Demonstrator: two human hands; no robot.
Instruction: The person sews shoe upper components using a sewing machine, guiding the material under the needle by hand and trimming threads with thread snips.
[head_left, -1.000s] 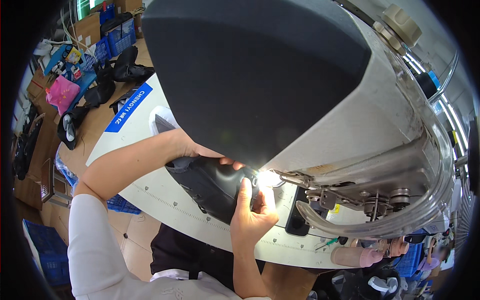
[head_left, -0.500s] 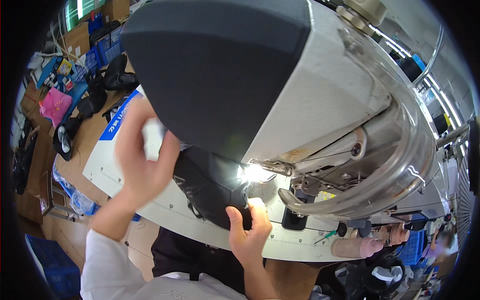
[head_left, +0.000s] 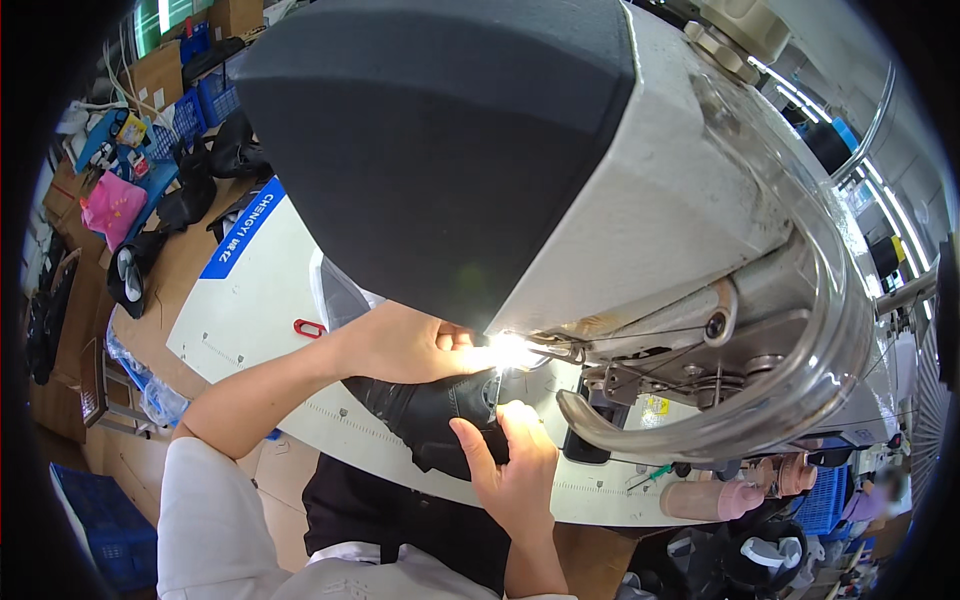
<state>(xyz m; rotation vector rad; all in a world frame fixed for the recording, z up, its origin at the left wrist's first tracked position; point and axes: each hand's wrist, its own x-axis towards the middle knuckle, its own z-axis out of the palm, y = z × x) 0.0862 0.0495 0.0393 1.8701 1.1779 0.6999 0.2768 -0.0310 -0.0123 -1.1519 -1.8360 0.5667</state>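
A black sewn piece (head_left: 425, 405), smooth and folded, lies on the white sewing machine bed (head_left: 580, 500) below the bright lamp. My left hand (head_left: 395, 343) reaches in from the left and grips its upper edge, thumb and curled fingers close to the light. Glare and the machine head (head_left: 430, 150) hide the fingertips in part. At the near right edge of the piece, my right hand (head_left: 512, 475) holds it between thumb and fingers. The needle area is washed out by the lamp. Left of the left hand, a small red-handled tool (head_left: 310, 328) rests on the bed.
A clear curved guard (head_left: 830, 380) bends round the machine's right side. Pink bottles (head_left: 712, 498) and a green-handled screwdriver (head_left: 655, 474) lie at the right. Black pieces (head_left: 185, 195) and a pink bag (head_left: 112, 208) cover the left table; a blue crate (head_left: 110, 530) stands below.
My left hand has moved right and down from the bed's left side onto the black piece beside the lamp. The red-handled tool now shows on the bed. My right hand has stayed nearly in place.
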